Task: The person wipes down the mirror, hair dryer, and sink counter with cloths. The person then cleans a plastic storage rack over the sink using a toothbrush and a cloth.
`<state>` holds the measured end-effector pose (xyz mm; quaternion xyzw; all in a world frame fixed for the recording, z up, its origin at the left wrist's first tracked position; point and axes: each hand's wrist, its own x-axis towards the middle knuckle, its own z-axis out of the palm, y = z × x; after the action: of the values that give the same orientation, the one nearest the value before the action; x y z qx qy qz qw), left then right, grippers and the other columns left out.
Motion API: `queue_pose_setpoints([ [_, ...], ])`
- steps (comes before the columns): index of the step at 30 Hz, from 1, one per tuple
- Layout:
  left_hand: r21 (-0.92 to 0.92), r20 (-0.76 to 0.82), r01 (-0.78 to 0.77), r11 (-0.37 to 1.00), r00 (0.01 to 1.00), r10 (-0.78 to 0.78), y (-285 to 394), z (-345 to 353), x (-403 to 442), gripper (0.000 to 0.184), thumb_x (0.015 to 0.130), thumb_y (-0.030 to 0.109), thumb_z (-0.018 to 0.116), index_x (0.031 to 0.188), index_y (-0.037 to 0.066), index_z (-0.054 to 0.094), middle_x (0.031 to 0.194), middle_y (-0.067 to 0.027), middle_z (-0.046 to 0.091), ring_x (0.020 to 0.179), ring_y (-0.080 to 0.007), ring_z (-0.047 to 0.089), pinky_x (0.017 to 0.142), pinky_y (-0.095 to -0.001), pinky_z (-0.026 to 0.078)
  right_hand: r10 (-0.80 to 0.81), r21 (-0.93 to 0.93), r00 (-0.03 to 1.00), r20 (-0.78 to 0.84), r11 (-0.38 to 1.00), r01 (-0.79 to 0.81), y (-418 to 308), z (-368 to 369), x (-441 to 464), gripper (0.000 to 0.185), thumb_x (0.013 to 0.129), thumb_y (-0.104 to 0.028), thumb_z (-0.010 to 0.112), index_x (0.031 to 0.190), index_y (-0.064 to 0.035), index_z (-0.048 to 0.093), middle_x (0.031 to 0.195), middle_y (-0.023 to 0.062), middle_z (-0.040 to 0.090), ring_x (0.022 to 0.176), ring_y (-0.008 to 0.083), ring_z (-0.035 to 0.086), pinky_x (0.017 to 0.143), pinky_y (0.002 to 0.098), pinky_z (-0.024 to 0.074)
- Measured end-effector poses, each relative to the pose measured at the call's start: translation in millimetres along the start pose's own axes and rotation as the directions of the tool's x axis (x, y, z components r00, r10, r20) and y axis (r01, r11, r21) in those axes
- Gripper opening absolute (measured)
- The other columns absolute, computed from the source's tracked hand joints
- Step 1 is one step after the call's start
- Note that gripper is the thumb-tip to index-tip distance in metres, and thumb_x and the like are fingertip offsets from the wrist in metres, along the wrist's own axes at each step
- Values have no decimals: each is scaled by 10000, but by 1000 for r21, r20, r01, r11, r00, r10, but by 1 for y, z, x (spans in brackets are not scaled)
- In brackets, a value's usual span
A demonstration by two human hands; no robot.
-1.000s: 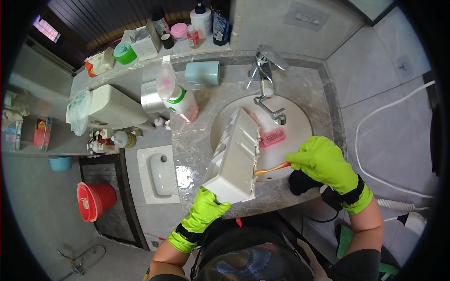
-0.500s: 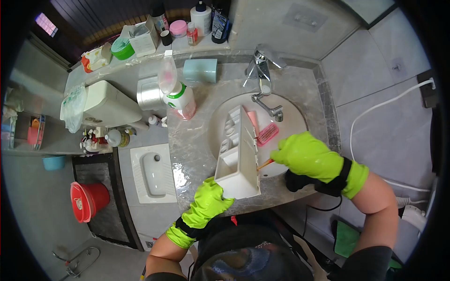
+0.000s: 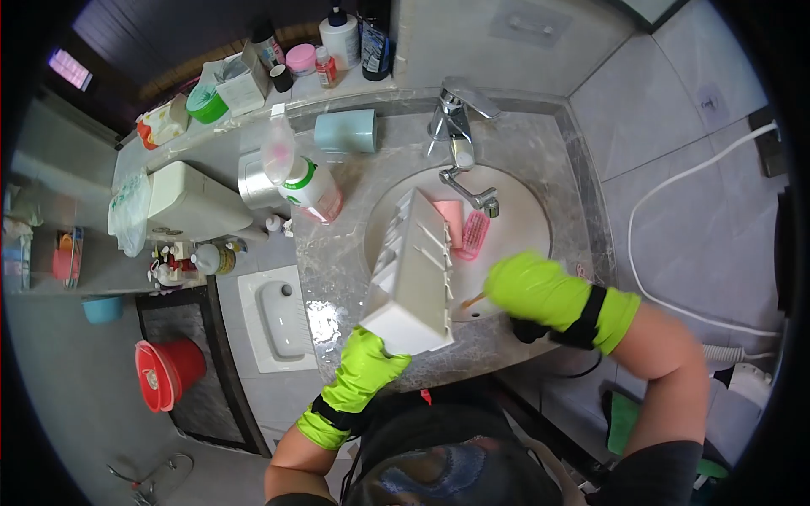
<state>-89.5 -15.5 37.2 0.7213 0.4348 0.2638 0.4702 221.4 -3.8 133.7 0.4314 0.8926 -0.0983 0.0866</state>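
Note:
My left hand (image 3: 369,363), in a yellow-green glove, is closed on the near end of a white plastic storage rack (image 3: 424,274). The rack is tilted over the left side of the sink, its long flat face toward me and its compartments facing left. My right hand (image 3: 533,291), gloved the same way and blurred, is closed around a thin orange-brown stick (image 3: 474,300); its tip points at the rack's lower right edge, and I cannot tell whether they touch. In the basin (image 3: 527,198) lie a pink brush (image 3: 476,235) and a pink cup-like piece (image 3: 452,221), partly hidden by the rack.
A chrome faucet (image 3: 453,126) stands behind the basin. On the wet counter (image 3: 337,278) are a spray bottle (image 3: 312,190) and a light-blue cup (image 3: 345,131). Bottles and jars line the back ledge. A squat toilet (image 3: 277,316) and red bucket (image 3: 169,371) are at left.
The rack has turned in my left hand, so its long flat face shows more and its compartments less. My right hand, still holding the stick, has shifted slightly. The whole view has moved a little.

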Motion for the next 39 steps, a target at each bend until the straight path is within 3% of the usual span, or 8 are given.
queue_pose_setpoints([
  [2,-97,24,51,994,999,-49,-1,-4,4,406,714,152,750,1108,61,712,1026,-163,716,956,-392,684,831,-421,555,-9,67,976,-215,997,24,34,-7,-26,103,700,-122,660,800,-100,655,781,111,623,748,327,626,646,428,501],
  [4,-16,32,-10,1000,999,10,-12,-2,-5,424,714,124,749,1128,47,699,1048,-164,711,961,-371,693,832,-406,554,136,7,989,-63,991,-136,40,-38,-39,104,716,-128,678,813,-98,657,754,103,593,748,330,615,639,429,488],
  [10,-215,44,115,970,993,-108,6,-8,4,408,712,36,726,1117,2,693,998,-110,728,897,-205,699,792,-333,544,170,179,961,-218,975,-132,26,-58,-22,93,789,-136,666,877,-108,667,760,96,584,729,330,596,640,442,481],
  [19,-264,128,189,946,979,-160,-6,-8,9,342,750,17,722,1091,9,698,990,-89,729,889,-165,695,777,-310,546,174,195,981,-90,969,-154,65,-18,7,106,842,-160,661,915,-102,712,777,109,644,738,343,627,635,458,502],
  [26,-187,146,169,968,979,-143,-14,-6,16,356,731,24,734,1084,8,698,970,-98,728,865,-184,701,760,-320,548,48,110,986,-162,993,-30,68,-9,18,124,855,-204,662,889,-95,709,792,119,670,751,360,637,644,460,507],
  [34,-230,188,199,953,970,-157,-12,0,29,359,708,23,730,1065,1,702,930,-76,731,835,-151,692,749,-298,546,396,470,917,-43,818,-331,63,35,25,168,942,-249,601,986,-108,680,816,102,679,780,311,669,688,439,528],
  [37,-198,212,235,951,958,-193,-3,-6,34,363,704,36,721,1067,23,707,919,-125,723,858,-272,717,761,-351,556,328,349,945,-14,887,-302,67,29,15,183,977,-259,572,1036,-128,683,832,90,684,818,299,678,708,428,531],
  [39,54,288,126,991,948,-136,-16,-6,32,351,708,37,722,1059,29,712,903,-121,726,861,-272,722,754,-352,560,350,374,937,8,867,-327,65,35,18,188,976,-267,574,1053,-141,690,840,83,686,822,298,685,699,425,533],
])
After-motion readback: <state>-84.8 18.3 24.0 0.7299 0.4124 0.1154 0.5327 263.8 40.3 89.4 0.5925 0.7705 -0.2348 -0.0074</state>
